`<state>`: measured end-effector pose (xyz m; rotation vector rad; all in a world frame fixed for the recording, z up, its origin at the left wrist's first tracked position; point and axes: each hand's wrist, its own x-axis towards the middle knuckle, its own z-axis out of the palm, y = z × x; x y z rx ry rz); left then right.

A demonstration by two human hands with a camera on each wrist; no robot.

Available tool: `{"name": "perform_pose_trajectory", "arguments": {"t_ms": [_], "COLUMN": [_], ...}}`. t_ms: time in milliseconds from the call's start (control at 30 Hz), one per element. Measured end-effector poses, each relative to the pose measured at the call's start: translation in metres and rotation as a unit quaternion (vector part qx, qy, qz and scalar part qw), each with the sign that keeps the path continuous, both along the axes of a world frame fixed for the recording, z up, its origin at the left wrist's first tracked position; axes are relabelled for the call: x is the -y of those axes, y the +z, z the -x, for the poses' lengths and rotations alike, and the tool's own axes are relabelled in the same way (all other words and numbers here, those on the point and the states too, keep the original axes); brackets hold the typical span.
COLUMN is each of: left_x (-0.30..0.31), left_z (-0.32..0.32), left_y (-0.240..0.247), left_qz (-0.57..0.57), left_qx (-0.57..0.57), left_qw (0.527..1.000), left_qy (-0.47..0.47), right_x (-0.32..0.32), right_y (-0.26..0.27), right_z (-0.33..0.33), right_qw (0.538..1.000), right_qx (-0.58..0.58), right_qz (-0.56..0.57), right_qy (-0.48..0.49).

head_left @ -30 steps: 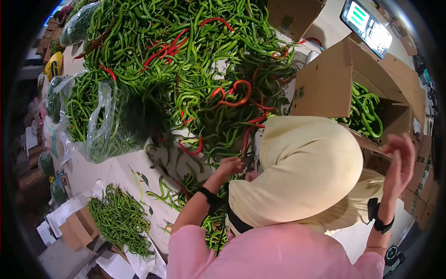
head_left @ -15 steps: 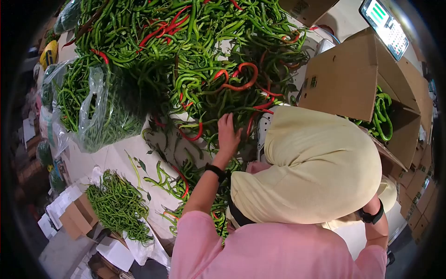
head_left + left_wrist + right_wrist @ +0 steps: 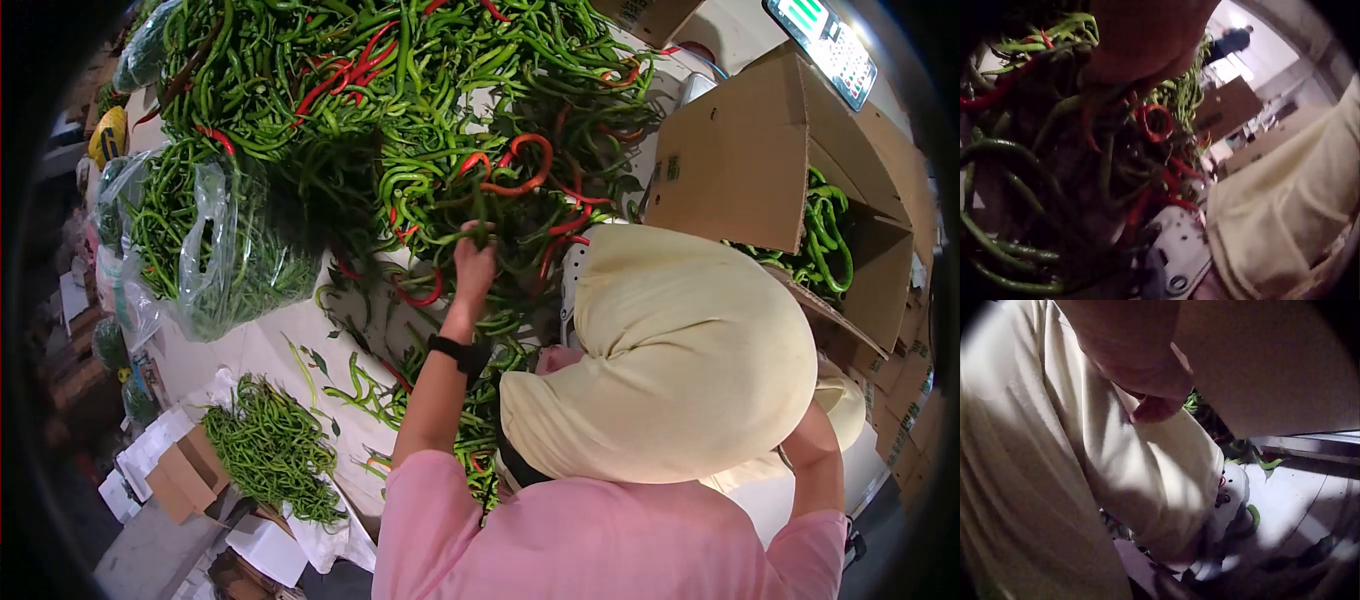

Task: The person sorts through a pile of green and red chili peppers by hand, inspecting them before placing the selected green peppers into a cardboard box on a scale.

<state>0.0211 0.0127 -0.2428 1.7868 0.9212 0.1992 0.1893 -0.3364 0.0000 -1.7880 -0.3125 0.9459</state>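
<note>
- My left grip (image 3: 474,265) reaches down to the near edge of the heap of green peppers (image 3: 410,130); a dark pepper lies at my fingertips, but I cannot tell whether they pinch it.
- My right grip (image 3: 1147,369) is beside my cream trouser leg (image 3: 1166,469), its fingers loosely bent and relaxed.
- The heap spreads over the pale floor (image 3: 260,350) in front of me, with a curled red pepper (image 3: 546,165) beyond my left fingers and other red ones among the green.
- To the right, a cardboard box (image 3: 735,150) stands with its flaps up, and larger green peppers (image 3: 825,235) lie inside it. A dark printed mark (image 3: 672,168) sits on its side, too small for me to read.
- Above the box, a lit display (image 3: 825,45) shows bright green figures and rows of smaller print; I cannot make out any of it.
- More cardboard (image 3: 918,385) at the far right carries green printed characters, too slanted and small to read.
- On the left, a clear plastic bag (image 3: 205,240) holds green peppers.
- Nearer me, a small pile of thin green peppers (image 3: 275,450) lies partly on a white sheet (image 3: 330,530), beside a brown cardboard piece (image 3: 185,470).
</note>
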Motion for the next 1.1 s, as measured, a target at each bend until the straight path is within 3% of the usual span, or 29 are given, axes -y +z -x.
{"name": "perform_pose_trajectory", "arguments": {"t_ms": [33, 67, 167, 200, 233, 333, 467, 633, 733, 767, 833, 933, 967, 1033, 1100], "left_x": [-0.009, -0.017, -0.045, -0.053, -0.062, -0.068, -0.059, -0.033, -0.021, -0.019, -0.014, -0.018, -0.021, -0.028, -0.035], "left_z": [-0.003, -0.003, -0.002, -0.008, -0.009, -0.030, -0.068, -0.109, -0.118, -0.120, -0.122, -0.121, -0.119, -0.111, -0.105], "left_y": [0.025, 0.034, 0.075, 0.096, 0.106, 0.147, 0.181, 0.196, 0.203, 0.205, 0.206, 0.207, 0.206, 0.204, 0.200], "left_qz": [0.061, 0.117, 0.300, 0.334, 0.400, 0.426, 0.510, 0.527, 0.533, 0.537, 0.544, 0.500, 0.488, 0.470, 0.458], "left_qx": [0.013, 0.110, 0.331, 0.364, 0.447, 0.519, 0.572, 0.560, 0.538, 0.539, 0.542, 0.538, 0.536, 0.532, 0.522], "left_qw": [0.997, 0.983, 0.873, 0.847, 0.784, 0.722, 0.633, 0.636, 0.653, 0.648, 0.640, 0.679, 0.689, 0.704, 0.719], "left_qy": [0.044, 0.094, 0.195, 0.198, 0.159, 0.167, 0.109, 0.059, 0.034, 0.024, 0.008, 0.004, 0.004, 0.016, 0.022], "right_x": [-0.006, -0.014, -0.054, -0.070, -0.088, -0.139, -0.182, -0.214, -0.220, -0.225, -0.225, -0.219, -0.216, -0.212, -0.210], "right_y": [-0.007, -0.015, -0.050, -0.061, -0.071, -0.086, -0.050, -0.034, -0.025, -0.043, -0.057, -0.058, -0.055, -0.046, -0.035], "right_z": [-0.002, -0.004, -0.016, -0.019, -0.023, -0.030, -0.031, -0.035, -0.034, -0.030, -0.033, -0.038, -0.039, -0.042, -0.047], "right_qw": [1.000, 0.998, 0.985, 0.976, 0.966, 0.934, 0.953, 0.912, 0.946, 0.923, 0.940, 0.963, 0.954, 0.879, 0.837], "right_qx": [-0.018, -0.038, -0.109, -0.135, -0.158, -0.212, -0.189, -0.326, -0.201, -0.181, -0.068, -0.143, -0.169, -0.306, -0.350], "right_qz": [-0.013, -0.032, -0.112, -0.145, -0.179, -0.266, -0.225, -0.246, -0.232, -0.317, -0.275, -0.199, -0.241, -0.362, -0.410], "right_qy": [0.012, 0.026, 0.069, 0.085, 0.097, 0.107, 0.072, 0.039, 0.104, 0.124, 0.191, 0.115, 0.064, -0.048, -0.094]}}
